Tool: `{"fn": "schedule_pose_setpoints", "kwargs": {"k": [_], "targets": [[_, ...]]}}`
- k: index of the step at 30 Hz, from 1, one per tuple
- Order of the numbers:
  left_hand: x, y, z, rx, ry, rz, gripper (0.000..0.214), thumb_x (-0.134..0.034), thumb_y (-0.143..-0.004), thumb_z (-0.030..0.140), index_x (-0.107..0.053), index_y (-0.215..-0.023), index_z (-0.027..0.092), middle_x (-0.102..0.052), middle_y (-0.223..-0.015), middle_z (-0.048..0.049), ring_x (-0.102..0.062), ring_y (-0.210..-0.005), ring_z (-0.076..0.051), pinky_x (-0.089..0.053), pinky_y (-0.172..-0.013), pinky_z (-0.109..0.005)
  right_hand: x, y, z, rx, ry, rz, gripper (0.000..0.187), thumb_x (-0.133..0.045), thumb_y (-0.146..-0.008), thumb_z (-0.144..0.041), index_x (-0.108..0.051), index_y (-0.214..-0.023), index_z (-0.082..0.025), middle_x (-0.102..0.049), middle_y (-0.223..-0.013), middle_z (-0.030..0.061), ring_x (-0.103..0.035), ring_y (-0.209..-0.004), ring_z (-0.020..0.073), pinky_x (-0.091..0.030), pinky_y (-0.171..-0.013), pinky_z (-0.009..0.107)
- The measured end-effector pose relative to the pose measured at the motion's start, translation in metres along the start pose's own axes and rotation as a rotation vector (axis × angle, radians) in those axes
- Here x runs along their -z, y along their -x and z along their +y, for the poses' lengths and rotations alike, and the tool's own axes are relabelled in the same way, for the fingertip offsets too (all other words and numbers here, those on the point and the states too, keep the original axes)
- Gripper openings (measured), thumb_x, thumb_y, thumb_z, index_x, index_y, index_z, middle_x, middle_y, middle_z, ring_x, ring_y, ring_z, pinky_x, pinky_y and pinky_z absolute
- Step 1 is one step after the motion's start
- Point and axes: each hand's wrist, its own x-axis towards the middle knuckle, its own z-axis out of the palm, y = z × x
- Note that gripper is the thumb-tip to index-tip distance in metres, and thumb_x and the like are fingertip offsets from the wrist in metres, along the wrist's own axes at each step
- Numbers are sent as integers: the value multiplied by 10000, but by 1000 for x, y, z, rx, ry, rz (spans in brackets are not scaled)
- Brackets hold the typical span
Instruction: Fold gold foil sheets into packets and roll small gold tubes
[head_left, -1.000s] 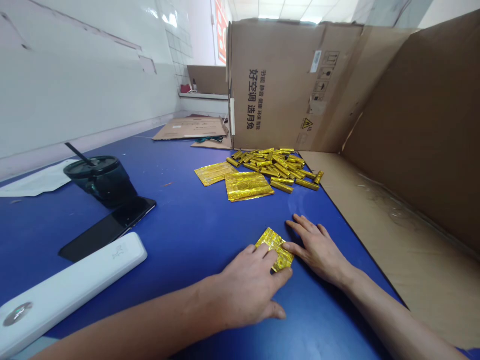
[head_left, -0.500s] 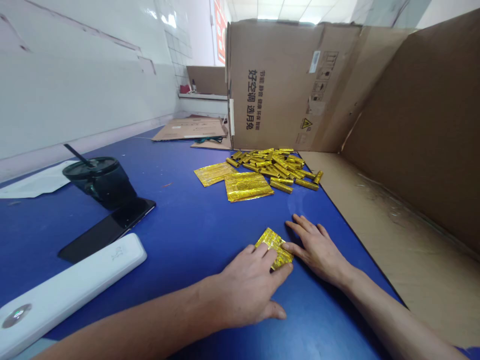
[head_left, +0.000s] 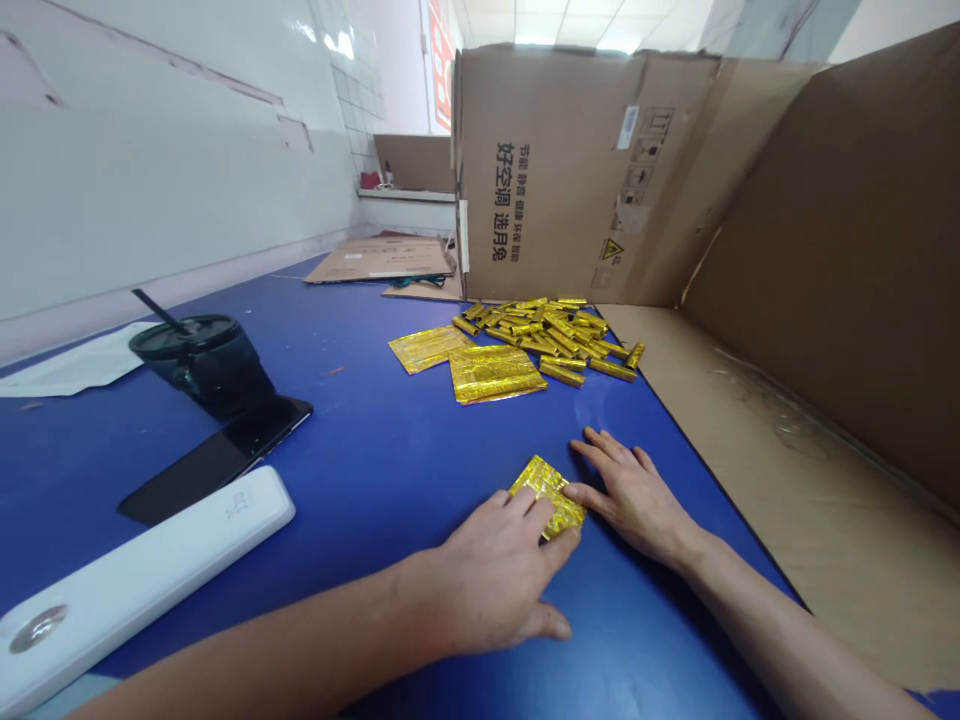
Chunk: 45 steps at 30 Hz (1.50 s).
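Observation:
On the blue tabletop, a small square of shiny gold foil paper lies turned cornerwise. My left hand rests over its near left part, fingertips pressing on the foil and thumb stretched out to the side. From the right, my right hand touches the foil's edge with its thumb, its other fingers spread over the table. Beyond the hands lie a stack of gold foil sheets and another sheet partly beneath it. Right behind them is a heap of small gold foil rolls.
To the left are a dark lidded cup with a straw, a black phone and a long white device. Large cardboard stands behind the rolls, and more cardboard borders the table's right edge. Flattened cardboard lies at the back.

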Motion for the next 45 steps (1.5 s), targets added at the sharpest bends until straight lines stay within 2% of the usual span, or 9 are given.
{"fn": "schedule_pose_setpoints", "kwargs": {"k": [11,17,21,26,30,45], "targets": [[3,0,1,0,15,3,660,-552,-670,558,-435,-1168,141,-500,-1063,-129,-439,-994,-285,-379,-803,-379,0,-2,-4,-26,24,41,528,-361,-806,-498,-435,-1215,-173,-351,-1324,135,-277,-1219,273,-228,-948,512],[0,0,1,1,8,12,697,-568,-652,563,-415,-1186,140,-492,-1082,-132,-440,-988,-284,-376,-811,-385,3,3,-16,-3,18,42,638,-330,-771,-587,-399,-1242,-162,-333,-1331,150,-246,-1230,285,-207,-950,525],[-1,0,0,1,5,11,696,-567,-655,560,-414,-1185,136,-475,-1105,-137,-440,-979,-283,-383,-802,-391,3,4,-23,16,30,21,644,-332,-770,-585,-384,-1253,-163,-316,-1341,147,-219,-1240,284,-192,-952,530],[-2,-2,0,13,24,-16,683,-566,-659,553,-413,-1184,144,-488,-1074,-127,-448,-964,-281,-387,-791,-402,4,5,-25,7,24,5,633,-314,-782,-577,-379,-1257,-164,-304,-1347,145,-212,-1243,279,-179,-959,522],[-1,-3,-1,5,37,-33,698,-562,-667,543,-388,-1207,137,-460,-1133,-144,-422,-1020,-296,-376,-811,-414,5,5,-24,2,-1,-1,630,-307,-784,-579,-371,-1259,-172,-290,-1356,139,-190,-1250,276,-164,-964,517],[7,-7,0,66,104,-118,608,-617,-655,424,-439,-1187,189,-476,-1137,-129,-438,-1012,-295,-383,-821,-428,7,3,-22,2,-105,-2,628,-310,-788,-571,-332,-1275,-174,-267,-1366,133,-155,-1259,272,-128,-968,519]]}}
